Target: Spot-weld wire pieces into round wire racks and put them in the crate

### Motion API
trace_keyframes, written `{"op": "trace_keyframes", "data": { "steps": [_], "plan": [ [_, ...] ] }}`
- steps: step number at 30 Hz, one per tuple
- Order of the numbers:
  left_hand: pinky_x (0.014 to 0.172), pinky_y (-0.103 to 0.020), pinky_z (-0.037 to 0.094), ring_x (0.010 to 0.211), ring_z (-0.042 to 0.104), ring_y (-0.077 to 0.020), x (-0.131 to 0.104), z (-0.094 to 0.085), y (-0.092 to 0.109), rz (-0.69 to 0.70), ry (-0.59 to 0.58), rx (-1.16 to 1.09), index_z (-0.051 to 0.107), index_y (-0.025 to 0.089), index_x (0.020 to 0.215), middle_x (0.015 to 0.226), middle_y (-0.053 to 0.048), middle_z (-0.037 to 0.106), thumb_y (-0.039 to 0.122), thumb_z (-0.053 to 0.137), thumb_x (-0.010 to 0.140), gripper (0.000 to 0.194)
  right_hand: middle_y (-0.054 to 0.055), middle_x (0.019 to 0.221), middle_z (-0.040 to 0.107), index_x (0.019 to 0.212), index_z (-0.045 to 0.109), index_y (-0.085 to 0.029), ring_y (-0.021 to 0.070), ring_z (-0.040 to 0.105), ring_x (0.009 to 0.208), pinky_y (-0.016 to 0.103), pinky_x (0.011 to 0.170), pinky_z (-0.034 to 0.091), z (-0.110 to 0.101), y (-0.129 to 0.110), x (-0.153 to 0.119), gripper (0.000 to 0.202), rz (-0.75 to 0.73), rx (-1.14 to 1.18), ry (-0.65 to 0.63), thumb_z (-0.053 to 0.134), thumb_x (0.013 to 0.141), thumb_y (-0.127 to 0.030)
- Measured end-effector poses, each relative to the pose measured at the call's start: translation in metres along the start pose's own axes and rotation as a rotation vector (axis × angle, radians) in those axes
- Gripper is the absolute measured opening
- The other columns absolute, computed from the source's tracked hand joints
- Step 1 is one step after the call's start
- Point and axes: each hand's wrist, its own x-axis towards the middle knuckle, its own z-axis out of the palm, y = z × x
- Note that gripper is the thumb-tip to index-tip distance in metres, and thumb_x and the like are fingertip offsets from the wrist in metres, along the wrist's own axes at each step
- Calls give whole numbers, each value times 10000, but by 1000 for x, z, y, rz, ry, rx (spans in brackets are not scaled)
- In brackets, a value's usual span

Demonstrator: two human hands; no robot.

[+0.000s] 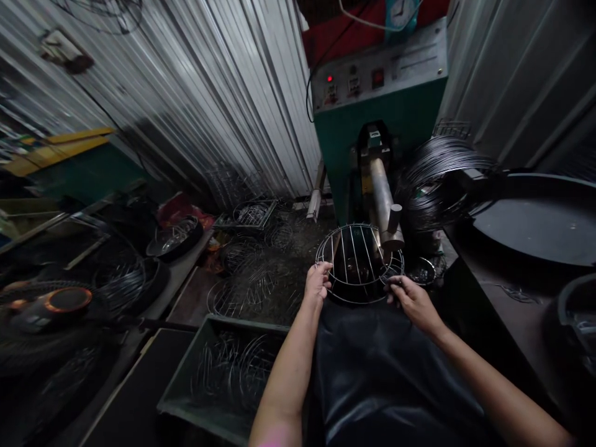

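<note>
A round wire rack with parallel bars and a double rim is held level above my lap. My left hand grips its left rim, thumb and fingers closed on the wire. At the near right rim my right hand is pinched closed; a small wire piece seems to lie there, but the fingers partly hide it. The metal arm of a green machine reaches down to the rack's right side, its tip close to the rim. Whether tip and wire touch, I cannot tell.
A green bin with wire rings stands at lower left. Wire parts litter the floor beyond it. To the right are a wire coil, a large dark round tray and a black tub. A fan sits far left.
</note>
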Motion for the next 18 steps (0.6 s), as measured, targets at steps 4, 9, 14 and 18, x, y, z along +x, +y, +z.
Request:
{"op": "trace_keyframes", "data": {
  "steps": [4, 9, 14, 18],
  "plan": [
    [358, -150, 88, 359, 183, 7, 1, 3, 0, -7, 22, 14, 361, 184, 614, 487, 119, 283, 216, 663, 451, 344, 53, 753, 637, 913, 538, -170, 137, 583, 569, 231, 461, 435, 1, 2, 3, 339, 8, 26, 22, 479, 814, -489],
    [360, -150, 93, 358, 185, 3, 1, 8, 2, -7, 23, 20, 340, 186, 602, 471, 118, 275, 194, 666, 478, 349, 67, 804, 646, 907, 538, -171, 146, 607, 602, 230, 466, 442, 0, 1, 6, 344, 23, 64, 22, 496, 802, -496],
    [364, -157, 92, 353, 192, -1, 6, 11, 1, -22, 31, 33, 347, 185, 591, 461, 115, 284, 198, 669, 501, 335, 61, 785, 647, 902, 540, -167, 148, 612, 605, 249, 520, 473, -2, 2, 9, 348, 1, 78, 40, 508, 797, -497],
    [357, -162, 88, 347, 162, -6, 13, 12, -2, -27, 1, 30, 323, 190, 559, 426, 121, 233, 208, 656, 514, 336, 39, 725, 638, 919, 535, -167, 153, 617, 632, 273, 596, 497, -4, 0, 13, 330, 5, 77, 34, 507, 802, -475]
  ]
}}
